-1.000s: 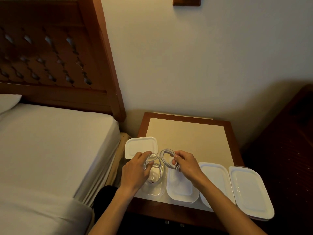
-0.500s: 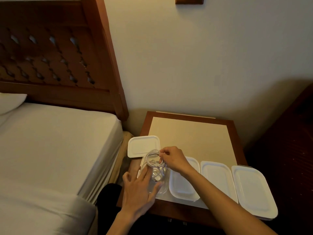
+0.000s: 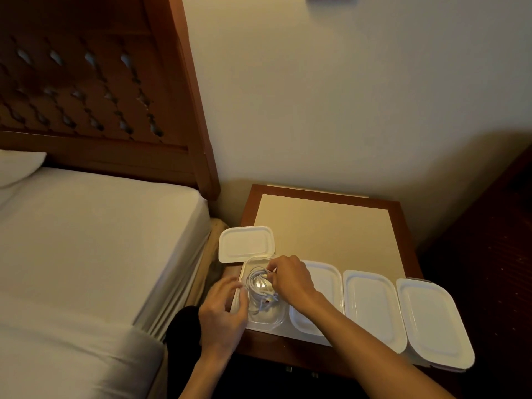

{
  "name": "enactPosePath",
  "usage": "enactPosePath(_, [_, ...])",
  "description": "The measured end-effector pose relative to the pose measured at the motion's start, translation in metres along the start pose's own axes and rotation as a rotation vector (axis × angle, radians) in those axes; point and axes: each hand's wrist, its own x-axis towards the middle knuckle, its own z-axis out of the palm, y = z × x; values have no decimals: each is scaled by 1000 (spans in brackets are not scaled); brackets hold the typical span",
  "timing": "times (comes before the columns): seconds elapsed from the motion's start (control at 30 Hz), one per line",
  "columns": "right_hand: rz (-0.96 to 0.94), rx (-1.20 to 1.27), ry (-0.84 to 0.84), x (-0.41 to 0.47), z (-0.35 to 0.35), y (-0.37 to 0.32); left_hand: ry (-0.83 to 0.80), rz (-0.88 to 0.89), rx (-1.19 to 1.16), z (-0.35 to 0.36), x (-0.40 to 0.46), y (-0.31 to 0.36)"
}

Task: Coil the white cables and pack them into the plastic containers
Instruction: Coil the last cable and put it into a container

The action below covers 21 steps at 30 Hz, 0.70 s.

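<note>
Your right hand (image 3: 290,279) pinches the coiled white cable (image 3: 259,286) at its two o'clock edge, seating it in the clear container (image 3: 266,319) which your spread left hand (image 3: 223,309) steadies.

Clear glossy plastic container (image 3: 266,319), matt white lids (image 3: 374,306), polished wood nightstand (image 3: 401,214), seemingly cloth bedsheet (image 3: 95,243).

Dark reddish-brown wooden headboard (image 3: 86,90), upper left, pierced by wavy teardrop cut-out pattern. White bed sheet (image 3: 86,240) lower left. Worktop (image 3: 325,226): beige panel, red-brown wood border. White plastic lids (image 3: 374,306) lower right; coiled white cable (image 3: 259,286) in clear plastic container (image 3: 266,321). Cream wall (image 3: 345,96).
</note>
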Motion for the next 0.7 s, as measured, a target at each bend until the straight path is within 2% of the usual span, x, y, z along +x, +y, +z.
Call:
enactPosePath(0.1, [-37,-73,13,-3,0,1,-289,90,157,11,6,-2])
enactPosePath(0.2, [-56,-59,21,-5,2,2,-413,197,400,18,7,-13])
enactPosePath(0.33, [-153,-114,28,-12,5,5,-444,250,675,13,10,-8])
enactPosePath(0.37, [-175,-41,46,-15,3,5,-442,262,701,13,11,-7])
enactPosePath(0.47, [-322,-90,142,-24,4,7,-455,268,732,15,14,-2])
enactPosePath(0.57, [-323,-27,191,-38,14,16,-479,261,757,16,15,-4])
enactPosePath(0.6, [-352,-186,240,-40,21,22,-481,263,763,16,16,-5])
enactPosePath(0.7, [-328,-411,271,-46,34,28,-478,283,735,14,18,-5])
